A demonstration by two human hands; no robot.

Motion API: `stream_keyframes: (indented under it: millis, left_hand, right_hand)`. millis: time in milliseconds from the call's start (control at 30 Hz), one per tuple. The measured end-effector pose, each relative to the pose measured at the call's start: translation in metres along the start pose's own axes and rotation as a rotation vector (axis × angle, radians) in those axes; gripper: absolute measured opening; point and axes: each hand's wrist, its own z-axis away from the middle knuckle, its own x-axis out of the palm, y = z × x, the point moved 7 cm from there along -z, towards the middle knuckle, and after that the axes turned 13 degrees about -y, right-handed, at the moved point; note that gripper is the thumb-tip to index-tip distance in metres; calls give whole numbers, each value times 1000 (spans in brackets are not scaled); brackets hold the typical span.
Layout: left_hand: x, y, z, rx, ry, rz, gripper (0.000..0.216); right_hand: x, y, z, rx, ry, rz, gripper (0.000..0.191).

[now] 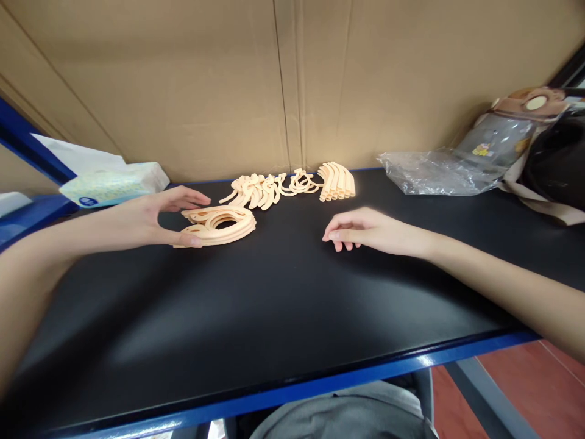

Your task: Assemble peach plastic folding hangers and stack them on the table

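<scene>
My left hand is at the left end of a stack of flat, cream-coloured curved pieces. Its thumb lies along the near side and its fingers reach over the far side, spread apart. Whether the palm touches the stack is hard to tell. My right hand hovers over the black tabletop with its fingers curled and the thumb near the index finger; nothing shows in it. Beyond the hands lie a heap of small curved pieces, several thin ring-like pieces and a row of curved tubes, all cream-coloured.
A tissue pack stands at the left back. On the right are a clear plastic bag, a bottle with a brown lid and a dark bag with a pale strap. A cardboard wall rises behind the black table.
</scene>
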Motion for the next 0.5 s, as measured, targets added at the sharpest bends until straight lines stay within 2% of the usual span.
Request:
stream_keyframes:
  millis: [133,500]
  left_hand:
    - [4,-2,-1,19,-32,-29,90]
    - [7,-6,-4,6,-57,-112,85]
  right_hand:
    - [0,0,0,5,2,7,27]
    - [0,0,0,-10,-11,-1,28]
